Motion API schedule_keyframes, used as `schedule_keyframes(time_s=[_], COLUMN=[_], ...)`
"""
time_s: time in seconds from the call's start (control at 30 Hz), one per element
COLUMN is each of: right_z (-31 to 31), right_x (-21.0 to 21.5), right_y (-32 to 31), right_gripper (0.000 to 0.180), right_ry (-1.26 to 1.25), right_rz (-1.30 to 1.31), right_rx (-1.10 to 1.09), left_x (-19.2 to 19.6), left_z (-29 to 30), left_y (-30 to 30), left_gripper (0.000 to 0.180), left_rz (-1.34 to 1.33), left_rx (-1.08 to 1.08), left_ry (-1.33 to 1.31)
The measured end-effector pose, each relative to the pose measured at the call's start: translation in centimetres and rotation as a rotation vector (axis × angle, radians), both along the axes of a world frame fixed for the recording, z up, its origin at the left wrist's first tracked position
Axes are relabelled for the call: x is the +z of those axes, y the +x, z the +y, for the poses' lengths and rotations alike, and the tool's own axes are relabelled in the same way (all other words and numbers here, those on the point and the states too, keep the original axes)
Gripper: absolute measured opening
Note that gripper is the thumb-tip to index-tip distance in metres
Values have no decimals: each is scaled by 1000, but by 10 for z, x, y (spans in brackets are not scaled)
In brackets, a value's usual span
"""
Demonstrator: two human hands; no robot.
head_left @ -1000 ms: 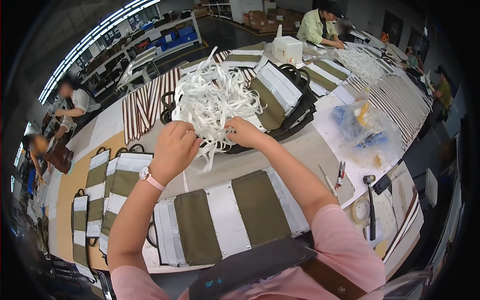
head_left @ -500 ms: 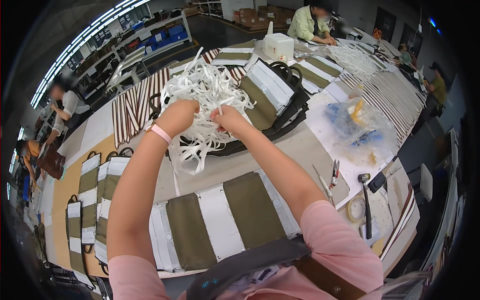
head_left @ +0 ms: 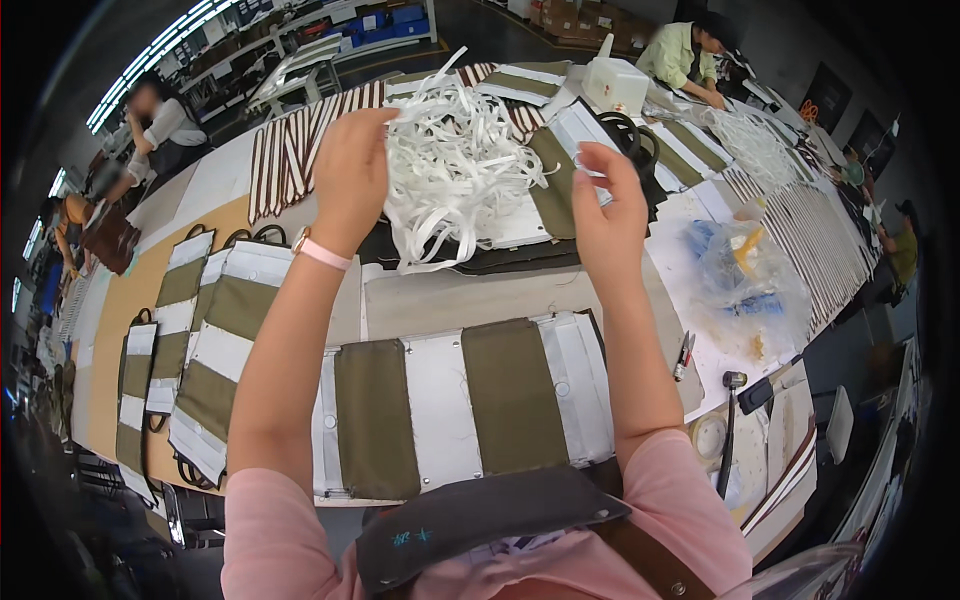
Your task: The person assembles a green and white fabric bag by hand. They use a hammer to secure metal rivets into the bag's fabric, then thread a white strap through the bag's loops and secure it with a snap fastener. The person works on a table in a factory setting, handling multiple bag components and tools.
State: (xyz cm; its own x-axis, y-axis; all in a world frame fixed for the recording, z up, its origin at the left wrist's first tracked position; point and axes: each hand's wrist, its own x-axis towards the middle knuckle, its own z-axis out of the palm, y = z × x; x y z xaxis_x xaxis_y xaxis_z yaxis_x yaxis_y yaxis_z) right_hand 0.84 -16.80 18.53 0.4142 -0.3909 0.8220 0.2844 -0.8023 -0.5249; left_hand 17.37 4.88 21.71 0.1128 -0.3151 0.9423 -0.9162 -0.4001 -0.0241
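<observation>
Head view: since half a second ago both hands have risen and drawn apart, spreading the tangle of white straps (head_left: 455, 165) above the counter (head_left: 500, 295). The left hand (head_left: 350, 165) pinches the tangle's left edge; the right hand (head_left: 605, 205) has its fingers closed on one strand, so separation looks under way. The straps are flat, thin and limp. Below lies a panel of olive and white stripes (head_left: 465, 405), a matte weave.

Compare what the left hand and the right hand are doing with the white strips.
The left hand grips the tangled bunch of white strips from above, fingers closed on it; the right hand pinches only a single strip end at the bunch's edge. The left hand has a pink wristband; the right wrist is bare. Both are raised above the table.
</observation>
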Motion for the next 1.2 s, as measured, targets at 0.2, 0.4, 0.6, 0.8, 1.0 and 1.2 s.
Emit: schedule_keyframes(time_s=[0.2, 0.4, 0.6, 0.8, 1.0, 1.2], right_z=[71, 88, 66, 39, 37, 47], right_x=[3, -13, -6, -10, -26, -37], right_y=[72, 85, 59, 28, 2, -4], right_gripper=[20, 9, 14, 26, 18, 10], right_ry=[-70, 120, 252, 449, 516, 527], right_rz=[163, 536, 642, 692, 717, 768], right_rx=[479, 534, 589, 535, 591, 828], left_x=[-57, -44, -52, -71, -60, -53], left_z=[51, 21, -1, -19, -10, -27], left_y=[7, -33, -31, -30, -32, -35], left_gripper=[22, 60, 64, 48, 48, 63], left_rz=[1288, 1491, 1360, 1082, 1631, 1721], left_rx=[-186, -537, -449, -340, -720, -580], left_ry=[-405, -266, -110, -28, -303, -190])
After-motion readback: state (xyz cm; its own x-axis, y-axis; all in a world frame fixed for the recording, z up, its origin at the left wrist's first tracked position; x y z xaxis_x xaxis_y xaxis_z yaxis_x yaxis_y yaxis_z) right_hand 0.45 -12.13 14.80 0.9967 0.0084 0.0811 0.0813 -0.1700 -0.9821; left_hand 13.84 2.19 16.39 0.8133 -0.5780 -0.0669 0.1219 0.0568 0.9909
